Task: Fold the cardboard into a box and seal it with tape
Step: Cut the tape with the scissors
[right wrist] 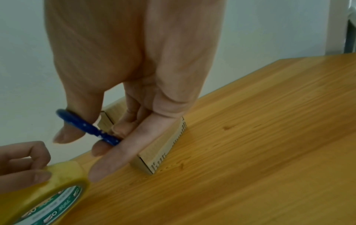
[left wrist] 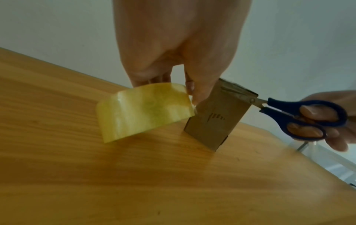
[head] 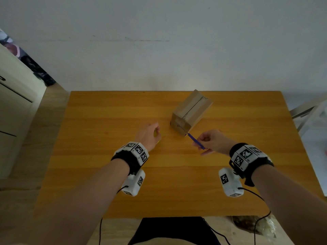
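A folded brown cardboard box (head: 192, 112) stands on the wooden table (head: 106, 183), set at an angle, with tape along its top seam. My left hand (head: 147, 136) grips a yellowish tape roll (left wrist: 142, 111) just left of the box (left wrist: 213, 120). In the right wrist view the tape roll (right wrist: 48, 191) shows a green and white core label. My right hand (head: 210, 141) holds blue-handled scissors (head: 195, 141) by the loops, blades pointing at the box's near end. The scissors (left wrist: 300, 115) reach the box's upper corner. The box (right wrist: 163, 146) sits partly behind my fingers (right wrist: 115, 155).
A white wall rises behind the table. A pale cabinet (head: 16, 106) stands at the left. A metal frame with white material (head: 313, 121) lies off the table's right edge. Cables hang from both wrist cameras near the front edge.
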The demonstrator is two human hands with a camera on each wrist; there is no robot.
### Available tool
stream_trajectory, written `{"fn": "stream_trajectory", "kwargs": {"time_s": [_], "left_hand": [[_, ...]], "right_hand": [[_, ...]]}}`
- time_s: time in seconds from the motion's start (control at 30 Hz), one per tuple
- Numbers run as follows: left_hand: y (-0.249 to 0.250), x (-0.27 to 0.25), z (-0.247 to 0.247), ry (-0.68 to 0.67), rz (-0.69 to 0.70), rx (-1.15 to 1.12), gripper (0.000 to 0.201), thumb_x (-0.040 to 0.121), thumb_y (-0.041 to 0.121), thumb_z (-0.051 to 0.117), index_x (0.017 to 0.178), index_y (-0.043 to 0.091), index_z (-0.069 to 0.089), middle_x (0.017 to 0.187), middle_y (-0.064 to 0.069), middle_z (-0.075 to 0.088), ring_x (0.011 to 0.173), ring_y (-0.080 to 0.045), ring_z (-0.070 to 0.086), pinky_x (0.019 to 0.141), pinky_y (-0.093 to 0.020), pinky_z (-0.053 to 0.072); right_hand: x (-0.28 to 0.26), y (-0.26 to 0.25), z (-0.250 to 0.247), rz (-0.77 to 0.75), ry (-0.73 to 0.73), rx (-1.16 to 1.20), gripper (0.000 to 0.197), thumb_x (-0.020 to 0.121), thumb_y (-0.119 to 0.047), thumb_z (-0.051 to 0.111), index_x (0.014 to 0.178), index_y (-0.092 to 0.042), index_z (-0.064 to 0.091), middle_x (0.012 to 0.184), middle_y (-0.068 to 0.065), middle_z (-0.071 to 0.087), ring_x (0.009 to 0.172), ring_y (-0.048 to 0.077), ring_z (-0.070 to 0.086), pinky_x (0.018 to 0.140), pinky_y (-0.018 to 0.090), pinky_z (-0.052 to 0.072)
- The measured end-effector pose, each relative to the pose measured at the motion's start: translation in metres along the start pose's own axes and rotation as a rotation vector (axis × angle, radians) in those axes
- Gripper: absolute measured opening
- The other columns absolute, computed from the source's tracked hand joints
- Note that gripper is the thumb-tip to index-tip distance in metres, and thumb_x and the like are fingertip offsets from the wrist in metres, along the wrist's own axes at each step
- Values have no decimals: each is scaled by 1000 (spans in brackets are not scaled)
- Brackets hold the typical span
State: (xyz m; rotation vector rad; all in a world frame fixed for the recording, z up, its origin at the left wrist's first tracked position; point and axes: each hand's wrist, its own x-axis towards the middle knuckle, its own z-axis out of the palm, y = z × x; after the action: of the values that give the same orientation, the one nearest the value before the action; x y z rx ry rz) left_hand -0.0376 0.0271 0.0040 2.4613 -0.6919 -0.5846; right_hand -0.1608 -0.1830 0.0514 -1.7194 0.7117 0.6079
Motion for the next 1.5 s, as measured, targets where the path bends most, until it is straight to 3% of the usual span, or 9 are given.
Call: {"fn": "stream_trajectory", "kwargs": {"time_s": [0.1, 0.2, 0.27, 0.37, 0.53, 0.77, 0.97, 1.27, 1.5], "left_hand": [[0, -3, 6, -16, -2, 51, 11, 90, 24, 55, 95, 21, 46, 88, -2, 52, 63, -20, 52, 59, -37, 49], [-2, -6, 12, -114, 12, 62, 39, 90, 26, 57, 125, 29, 40, 96, -3, 57, 78, -21, 60, 66, -39, 55], [-2, -8, 16, -169, 20, 98, 41, 91, 28, 54, 129, 30, 40, 99, -2, 55, 79, -20, 59, 66, -36, 55], [-4, -8, 25, -222, 31, 135, 29, 91, 30, 54, 119, 27, 51, 107, -3, 54, 78, -17, 56, 69, -32, 53], [-6, -8, 33, -247, 28, 140, 25, 90, 31, 56, 115, 27, 54, 120, -2, 50, 87, -17, 57, 76, -31, 53], [-7, -10, 38, -211, 47, 124, 20, 91, 28, 54, 110, 24, 52, 105, 1, 48, 76, -18, 57, 63, -25, 45], [-9, -11, 39, -196, 68, 111, 20, 91, 27, 55, 110, 22, 53, 98, 5, 44, 77, -16, 53, 67, -28, 49], [-12, -12, 35, -145, 109, 59, 17, 91, 27, 55, 106, 20, 57, 89, 5, 44, 74, -18, 54, 67, -29, 49], [-18, -12, 25, -108, 134, 3, 13, 91, 29, 56, 101, 23, 60, 89, 1, 53, 74, -16, 54, 65, -25, 44]], "right_hand": [[1, 2, 0, -16, 0, -15, 11, 92, -10, 58, 92, 0, 63, 80, -5, 71, 65, -1, 67, 62, 22, 59], [3, 4, 1, -19, -6, -15, 11, 92, -12, 58, 90, -1, 62, 82, -5, 72, 70, 1, 67, 64, 23, 59], [5, 5, 1, -17, -13, -21, 11, 91, -12, 60, 89, -2, 62, 79, -6, 73, 70, 1, 68, 66, 24, 59], [7, 7, 0, -14, -33, -37, 15, 89, -15, 63, 92, 0, 61, 67, -11, 72, 65, -2, 67, 65, 23, 59], [12, 8, -3, -45, -31, -160, 31, 84, -24, 70, 96, 4, 63, 71, -3, 69, 66, 7, 65, 65, 25, 59], [23, 3, -1, -62, -21, -358, 36, 81, -34, 72, 95, -4, 58, 78, 2, 61, 63, 11, 62, 54, 19, 52], [32, 14, -3, 27, -40, -532, 44, 80, -47, 69, 85, -4, 58, 81, 16, 65, 76, 29, 68, 70, 38, 58], [45, 36, 13, -46, 224, -778, 12, 87, -18, 62, 93, -14, 52, 95, 9, 66, 72, 24, 56, 54, 30, 43], [51, 43, 31, -116, 300, -786, 6, 84, -16, 65, 88, -17, 60, 105, 4, 55, 81, 25, 58, 67, 34, 51]]}}
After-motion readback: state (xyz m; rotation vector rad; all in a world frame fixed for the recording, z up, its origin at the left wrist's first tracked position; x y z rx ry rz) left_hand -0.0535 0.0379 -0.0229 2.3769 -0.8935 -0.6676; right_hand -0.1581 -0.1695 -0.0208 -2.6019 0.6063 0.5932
